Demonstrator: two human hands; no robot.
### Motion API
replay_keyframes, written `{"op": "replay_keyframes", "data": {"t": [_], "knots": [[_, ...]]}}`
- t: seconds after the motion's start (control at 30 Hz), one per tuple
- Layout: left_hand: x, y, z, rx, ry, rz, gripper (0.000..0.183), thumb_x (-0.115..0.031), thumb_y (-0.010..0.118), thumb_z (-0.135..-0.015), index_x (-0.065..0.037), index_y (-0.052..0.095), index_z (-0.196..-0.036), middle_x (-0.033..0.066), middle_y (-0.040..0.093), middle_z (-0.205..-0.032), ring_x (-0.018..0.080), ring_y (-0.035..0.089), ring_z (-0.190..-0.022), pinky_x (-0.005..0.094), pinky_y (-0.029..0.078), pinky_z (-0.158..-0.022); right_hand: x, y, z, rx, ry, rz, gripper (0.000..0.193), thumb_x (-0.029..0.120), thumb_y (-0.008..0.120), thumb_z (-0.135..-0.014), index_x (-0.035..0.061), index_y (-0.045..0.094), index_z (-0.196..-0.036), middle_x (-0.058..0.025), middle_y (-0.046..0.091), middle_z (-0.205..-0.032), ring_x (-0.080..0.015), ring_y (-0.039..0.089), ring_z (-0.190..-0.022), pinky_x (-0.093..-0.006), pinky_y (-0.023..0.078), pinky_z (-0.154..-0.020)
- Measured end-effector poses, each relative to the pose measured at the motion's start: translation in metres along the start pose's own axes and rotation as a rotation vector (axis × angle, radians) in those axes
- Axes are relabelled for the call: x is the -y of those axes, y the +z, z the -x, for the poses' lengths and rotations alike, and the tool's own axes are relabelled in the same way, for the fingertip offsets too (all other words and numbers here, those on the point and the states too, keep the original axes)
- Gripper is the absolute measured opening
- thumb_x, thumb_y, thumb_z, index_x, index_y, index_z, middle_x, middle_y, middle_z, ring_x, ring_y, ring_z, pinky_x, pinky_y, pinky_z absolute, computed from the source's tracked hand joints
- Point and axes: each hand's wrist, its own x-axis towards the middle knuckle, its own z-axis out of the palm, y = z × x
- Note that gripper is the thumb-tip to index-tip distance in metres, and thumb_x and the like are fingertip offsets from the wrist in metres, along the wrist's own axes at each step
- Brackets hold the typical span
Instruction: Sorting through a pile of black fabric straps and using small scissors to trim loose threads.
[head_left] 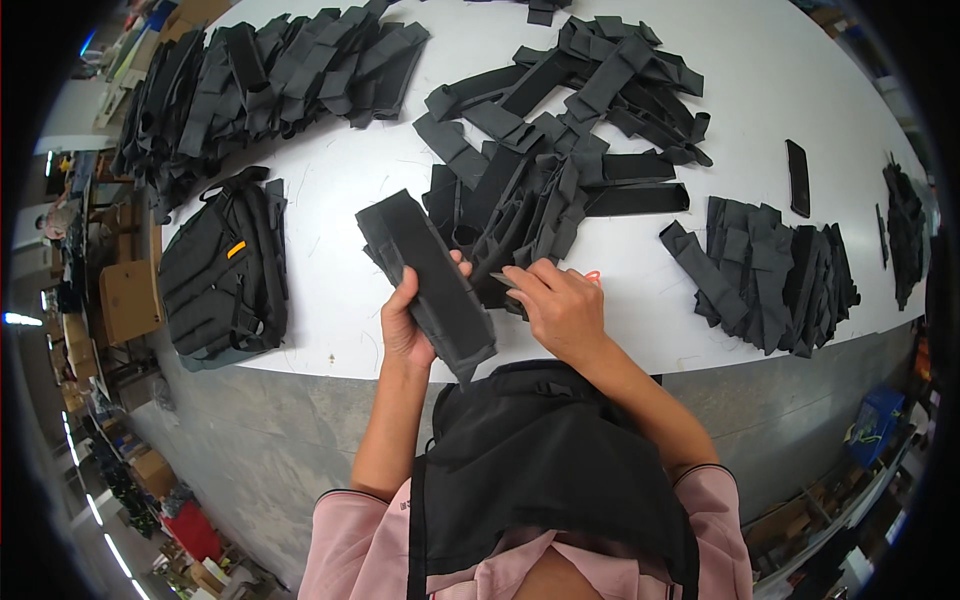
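Note:
My left hand point(404, 322) is closed round a flat dark grey and black fabric strip point(430, 262), held at a slant above the near edge of the table. The thumb lies along the strip's left side and fingertips show at its right. To the right, my right hand point(562, 308) pinches small thread snips point(595, 277); an orange loop shows behind the fingers and a thin tip points left, the rest hidden. Just beyond both hands lies a loose heap of similar fabric strips point(535, 195), some folded and overlapping.
A black backpack point(225, 270) lies on the white table point(325, 300) at the left. Behind it is a long row of stacked strips point(270, 85). Another bundle of strips point(765, 275) sits at the right, near a single black strip point(797, 178). Loose threads are scattered about.

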Motion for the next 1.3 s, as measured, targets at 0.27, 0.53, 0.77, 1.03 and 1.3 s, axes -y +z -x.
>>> {"op": "replay_keyframes", "data": {"t": [0.27, 0.53, 0.77, 1.03, 1.3], "knots": [[-0.012, -0.009, 0.013, -0.001, 0.061, 0.072, 0.047, -0.029, 0.059, -0.086, 0.005, 0.049, -0.117, 0.0188, 0.057, -0.113, 0.0299, 0.058, -0.104, 0.0514, 0.032, -0.104, -0.001, -0.005, 0.015, 0.018, 0.112, -0.076, 0.028, 0.010, 0.070, -0.070, 0.0098, 0.066, -0.097, -0.0017, 0.057, -0.076, -0.0203, 0.055, -0.060, -0.0298, 0.043, -0.053], [-0.021, -0.012, 0.032, -0.191, 0.158, -0.099, 0.049, -0.023, 0.060, -0.085, 0.007, 0.044, -0.120, 0.0216, 0.054, -0.116, 0.0345, 0.055, -0.107, 0.0467, 0.040, -0.100, 0.013, 0.016, -0.004, 0.125, -0.065, 0.000, 0.030, 0.011, 0.069, -0.071, 0.0093, 0.060, -0.100, -0.0021, 0.052, -0.080, -0.0195, 0.055, -0.061, -0.0309, 0.040, -0.056], [-0.016, -0.004, 0.029, -0.208, 0.150, -0.189, 0.049, -0.021, 0.065, -0.082, 0.004, 0.045, -0.119, 0.0210, 0.056, -0.114, 0.0324, 0.057, -0.106, 0.0426, 0.052, -0.086, 0.012, 0.033, -0.010, 0.192, -0.132, 0.075, 0.023, 0.012, 0.068, -0.072, 0.0087, 0.059, -0.093, -0.0021, 0.051, -0.078, -0.0192, 0.056, -0.064, -0.0310, 0.040, -0.058], [-0.022, 0.009, 0.034, -0.291, 0.190, -0.532, 0.052, -0.017, 0.076, -0.071, 0.004, 0.051, -0.112, 0.0151, 0.061, -0.103, 0.0255, 0.062, -0.096, 0.0362, 0.054, -0.080, 0.015, 0.024, -0.002, 0.178, -0.097, 0.010, 0.028, 0.012, 0.070, -0.070, 0.0091, 0.060, -0.095, -0.0025, 0.052, -0.081, -0.0194, 0.056, -0.065, -0.0316, 0.038, -0.056], [-0.016, 0.013, 0.029, -0.463, 0.218, -0.788, 0.045, -0.014, 0.080, -0.066, 0.000, 0.056, -0.101, 0.0056, 0.059, -0.089, 0.0149, 0.059, -0.079, 0.0272, 0.048, -0.072, 0.013, 0.032, 0.001, 0.228, -0.017, -0.006, 0.025, 0.014, 0.069, -0.071, 0.0123, 0.061, -0.095, -0.0022, 0.053, -0.081, -0.0229, 0.058, -0.065, -0.0332, 0.043, -0.057]]}}
